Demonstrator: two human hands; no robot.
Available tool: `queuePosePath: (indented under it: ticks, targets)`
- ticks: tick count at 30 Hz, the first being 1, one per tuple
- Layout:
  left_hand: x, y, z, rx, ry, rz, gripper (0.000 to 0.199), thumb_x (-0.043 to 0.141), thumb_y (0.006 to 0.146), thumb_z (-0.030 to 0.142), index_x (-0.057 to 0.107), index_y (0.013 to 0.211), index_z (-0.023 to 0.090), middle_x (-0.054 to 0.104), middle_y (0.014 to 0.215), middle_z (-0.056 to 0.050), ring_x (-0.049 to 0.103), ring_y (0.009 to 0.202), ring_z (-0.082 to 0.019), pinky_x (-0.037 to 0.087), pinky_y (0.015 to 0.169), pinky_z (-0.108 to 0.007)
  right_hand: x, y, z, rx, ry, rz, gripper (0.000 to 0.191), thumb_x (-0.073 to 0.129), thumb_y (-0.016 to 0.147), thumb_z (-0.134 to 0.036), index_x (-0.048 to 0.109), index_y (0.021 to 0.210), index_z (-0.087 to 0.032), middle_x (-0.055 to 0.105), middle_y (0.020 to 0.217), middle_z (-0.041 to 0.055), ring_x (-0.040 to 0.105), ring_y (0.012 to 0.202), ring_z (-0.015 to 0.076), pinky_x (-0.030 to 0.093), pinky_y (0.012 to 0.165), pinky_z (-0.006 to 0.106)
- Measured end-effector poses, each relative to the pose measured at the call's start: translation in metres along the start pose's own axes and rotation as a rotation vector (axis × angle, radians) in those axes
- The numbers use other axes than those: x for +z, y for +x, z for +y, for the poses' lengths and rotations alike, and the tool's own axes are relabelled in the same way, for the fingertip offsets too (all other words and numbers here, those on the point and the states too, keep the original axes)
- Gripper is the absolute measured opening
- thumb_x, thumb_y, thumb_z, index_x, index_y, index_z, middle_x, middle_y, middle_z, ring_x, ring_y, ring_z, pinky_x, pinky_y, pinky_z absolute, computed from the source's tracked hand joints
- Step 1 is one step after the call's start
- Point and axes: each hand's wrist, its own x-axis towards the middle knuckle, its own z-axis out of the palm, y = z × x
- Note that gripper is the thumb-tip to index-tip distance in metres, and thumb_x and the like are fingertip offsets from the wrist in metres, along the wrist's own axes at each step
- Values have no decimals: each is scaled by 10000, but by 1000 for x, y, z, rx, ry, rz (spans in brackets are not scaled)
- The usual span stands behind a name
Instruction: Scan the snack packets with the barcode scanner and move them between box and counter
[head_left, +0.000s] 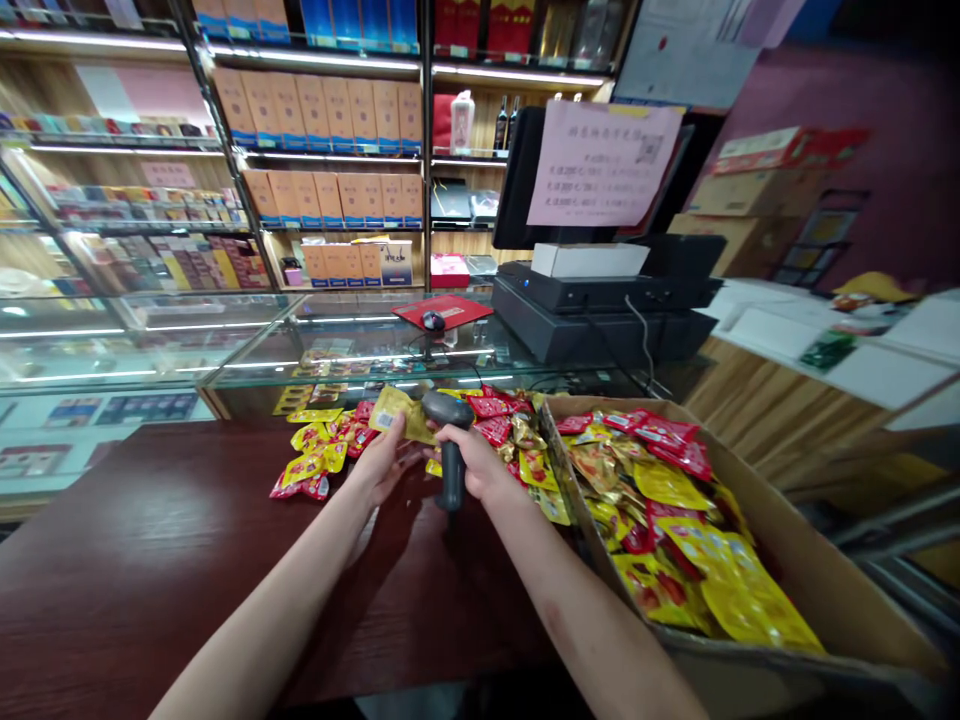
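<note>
My left hand [384, 462] grips a yellow snack packet [405, 412] by its lower left part, with a pale printed label facing me. Wrapped around the handle of a dark barcode scanner [452, 470] is my right hand [472, 458]. The scanner's head is close to the packet's right end; whether they touch I cannot tell. To the left of my hands lies a loose pile of red and yellow packets [319, 455]. Further red, yellow and gold packets [531, 440] are heaped to the right of the scanner, against the carton.
An open cardboard box [795, 570] full of packets stands at the right of the brown table [165, 560]. Behind are a glass counter [352, 345], a red mouse pad [465, 310] with a mouse, and a monitor [517, 190] bearing a paper notice. Stocked shelves [330, 155] line the wall.
</note>
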Motion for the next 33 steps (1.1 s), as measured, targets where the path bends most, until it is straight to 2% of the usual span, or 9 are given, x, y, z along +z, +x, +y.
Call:
queuePosePath:
  ticks: [2,5,8,11,17,19,23,28,33]
  targets:
    - [1,1,-1,15,-3,10,297,657,803,315,621,1067,184,634,1183,-85,645,953,-178,530,825,-291,-3,4,-1,-10,-11,17,245,603,572,-150,674,805,-173,647,651,-8,579,564,124,449,515,226]
    - [-6,4,6,-108,-2,-41,257,662,798,239,640,1038,152,672,1097,-104,661,917,-191,544,812,-302,-9,7,-6,-145,-142,119,227,595,564,-120,688,766,-162,660,675,-8,586,628,122,448,570,212]
    - [-15,9,18,-184,103,-98,249,660,793,202,659,1028,122,698,1014,-132,677,888,-211,554,783,-306,-13,4,-11,-244,-269,129,223,609,552,-104,700,749,-158,674,693,-15,590,685,128,442,632,210]
    - [-20,18,28,-165,256,-100,256,707,736,146,679,990,122,711,965,-129,687,814,-199,556,721,-289,-12,-6,-13,-266,-344,91,196,608,570,-120,697,740,-160,675,688,-14,597,707,144,446,659,225]
    - [-20,41,31,-65,410,-47,351,783,659,266,690,977,151,711,884,-87,662,663,-165,529,601,-284,-2,-29,9,-390,-417,166,174,614,606,-144,675,765,-179,684,772,-4,619,798,159,476,702,230]
    - [-18,45,26,-28,416,-59,360,787,650,293,692,968,153,706,856,-74,643,638,-148,510,574,-260,1,-35,24,-337,-412,153,177,629,615,-177,664,789,-177,680,763,2,629,763,158,492,658,231]
    - [-13,47,17,15,435,-65,379,792,631,330,693,958,165,693,792,-45,598,582,-116,452,502,-209,5,-41,50,-69,-348,53,118,621,638,-250,583,693,-153,604,570,-1,592,503,141,449,422,217]
    - [-10,48,21,38,473,-85,382,784,634,346,695,968,185,681,774,-23,572,541,-105,414,473,-209,7,-45,56,-164,-428,91,106,611,664,-269,546,658,-186,496,407,-53,469,349,105,345,343,199]
    - [-9,50,29,62,474,-88,410,791,617,365,691,974,189,683,775,-25,572,551,-108,419,491,-215,11,-46,57,-166,-502,68,192,584,686,-276,486,535,-211,467,371,-43,416,313,106,325,342,226]
